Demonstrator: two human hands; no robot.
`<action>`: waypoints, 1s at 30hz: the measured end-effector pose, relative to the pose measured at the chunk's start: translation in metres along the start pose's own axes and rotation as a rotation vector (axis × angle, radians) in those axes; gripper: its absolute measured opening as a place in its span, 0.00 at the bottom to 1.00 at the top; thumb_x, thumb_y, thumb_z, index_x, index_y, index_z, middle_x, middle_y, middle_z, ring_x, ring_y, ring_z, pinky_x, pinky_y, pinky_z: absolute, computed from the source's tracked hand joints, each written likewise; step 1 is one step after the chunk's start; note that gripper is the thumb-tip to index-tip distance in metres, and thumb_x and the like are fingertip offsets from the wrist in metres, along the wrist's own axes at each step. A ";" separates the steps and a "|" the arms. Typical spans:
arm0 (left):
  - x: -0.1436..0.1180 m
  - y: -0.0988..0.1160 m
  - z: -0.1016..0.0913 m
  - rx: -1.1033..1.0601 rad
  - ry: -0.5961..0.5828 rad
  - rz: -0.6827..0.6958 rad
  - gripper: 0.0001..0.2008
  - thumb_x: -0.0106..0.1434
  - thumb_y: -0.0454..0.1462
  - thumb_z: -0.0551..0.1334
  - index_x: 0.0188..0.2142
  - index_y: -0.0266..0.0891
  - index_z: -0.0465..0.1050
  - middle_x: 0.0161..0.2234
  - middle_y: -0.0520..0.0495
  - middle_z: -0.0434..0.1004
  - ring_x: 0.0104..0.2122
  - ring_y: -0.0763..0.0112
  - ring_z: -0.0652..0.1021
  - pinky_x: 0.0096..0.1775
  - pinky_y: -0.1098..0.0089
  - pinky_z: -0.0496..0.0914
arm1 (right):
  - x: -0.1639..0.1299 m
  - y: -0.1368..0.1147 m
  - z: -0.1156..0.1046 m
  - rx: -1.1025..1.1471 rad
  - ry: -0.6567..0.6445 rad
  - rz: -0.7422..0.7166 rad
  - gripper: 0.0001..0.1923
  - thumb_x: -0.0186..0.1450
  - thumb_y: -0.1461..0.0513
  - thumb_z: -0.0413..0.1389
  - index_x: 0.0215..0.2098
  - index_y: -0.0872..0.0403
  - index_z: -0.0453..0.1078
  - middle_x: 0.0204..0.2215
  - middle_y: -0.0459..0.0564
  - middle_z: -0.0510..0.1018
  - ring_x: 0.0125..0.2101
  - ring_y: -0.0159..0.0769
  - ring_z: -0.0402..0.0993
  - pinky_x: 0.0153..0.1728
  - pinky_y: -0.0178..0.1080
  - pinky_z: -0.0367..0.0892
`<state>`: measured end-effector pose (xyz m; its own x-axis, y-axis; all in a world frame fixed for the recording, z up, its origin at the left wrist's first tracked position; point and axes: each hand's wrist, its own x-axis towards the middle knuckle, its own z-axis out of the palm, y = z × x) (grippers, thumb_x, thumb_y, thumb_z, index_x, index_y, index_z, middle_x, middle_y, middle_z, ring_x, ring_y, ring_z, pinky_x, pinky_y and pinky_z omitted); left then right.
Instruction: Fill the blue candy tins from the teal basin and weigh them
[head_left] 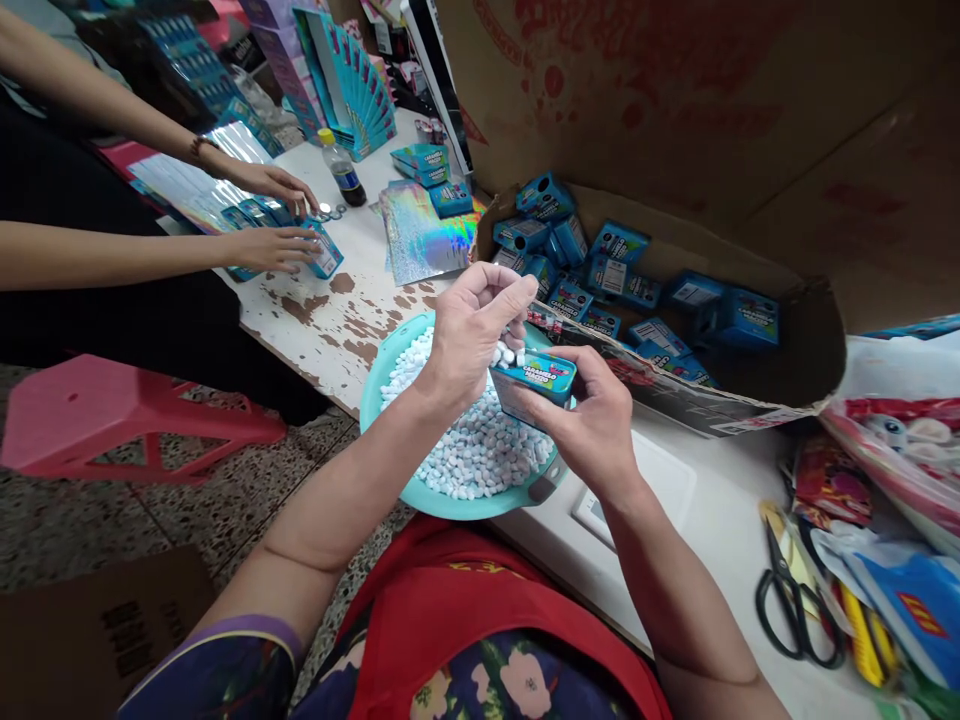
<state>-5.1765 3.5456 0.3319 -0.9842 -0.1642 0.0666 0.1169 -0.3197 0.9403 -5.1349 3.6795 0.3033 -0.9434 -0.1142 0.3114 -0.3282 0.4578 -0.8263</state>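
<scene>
1. Right hand [592, 420]: fingers wrapped around a small blue box [534, 380], gripping it from below and behind. Box top is open and faces up, just right of frame centre.
2. Left hand [471, 335]: partly curled, fingertips pinched together directly over the open box. A few white candies [508, 354] sit between the fingertips and the box mouth. Whether the fingers grip any of them cannot be told.
3. Teal bowl [375, 385] lies under both hands, heaped with small white pellets [469, 455]. It rests on a white scale [660, 480] at the table edge.
4. At 2 o'clock from the hands: an open cardboard carton [750, 400] on its side, holding a loose pile of blue boxes [622, 270].
5. At 10 o'clock: another person's two hands [274, 215] on the far table, touching a blue box there. A dark bottle [343, 170] stands just beyond them.
6. At 12 o'clock, between bowl and bottle: holographic sheets [424, 240] lying flat.
7. At 4 o'clock: black scissors [787, 600] near the table's right edge.
8. At 9 o'clock, on the floor: a pink stool [112, 415].
</scene>
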 end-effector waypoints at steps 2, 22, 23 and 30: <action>0.000 0.001 0.000 0.010 -0.015 -0.005 0.11 0.56 0.39 0.69 0.28 0.39 0.68 0.21 0.57 0.68 0.19 0.81 0.70 0.22 0.78 0.67 | 0.001 0.001 0.001 -0.007 -0.009 -0.021 0.15 0.55 0.57 0.65 0.40 0.50 0.72 0.35 0.46 0.77 0.35 0.37 0.74 0.39 0.40 0.69; -0.013 0.002 0.005 0.021 -0.033 0.073 0.09 0.62 0.42 0.64 0.31 0.39 0.69 0.26 0.52 0.75 0.25 0.77 0.77 0.34 0.73 0.74 | 0.002 0.005 0.007 0.046 0.059 -0.034 0.15 0.54 0.60 0.66 0.40 0.50 0.72 0.34 0.45 0.76 0.35 0.36 0.74 0.39 0.40 0.69; -0.014 0.004 0.006 0.023 -0.040 0.067 0.09 0.61 0.42 0.65 0.31 0.39 0.70 0.27 0.52 0.75 0.26 0.76 0.77 0.35 0.72 0.74 | 0.002 0.006 0.006 0.052 0.061 -0.051 0.15 0.55 0.61 0.66 0.40 0.50 0.72 0.35 0.45 0.76 0.36 0.36 0.74 0.40 0.40 0.69; -0.001 -0.004 -0.015 0.082 0.090 0.110 0.11 0.64 0.46 0.59 0.34 0.42 0.69 0.30 0.52 0.75 0.30 0.74 0.77 0.37 0.70 0.73 | -0.005 0.026 -0.006 0.290 0.062 0.080 0.21 0.51 0.57 0.69 0.41 0.50 0.72 0.36 0.45 0.77 0.36 0.36 0.75 0.39 0.40 0.72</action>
<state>-5.1741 3.5334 0.3230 -0.9497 -0.2779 0.1444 0.2088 -0.2184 0.9533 -5.1383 3.6976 0.2831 -0.9651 -0.0300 0.2601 -0.2610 0.1913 -0.9462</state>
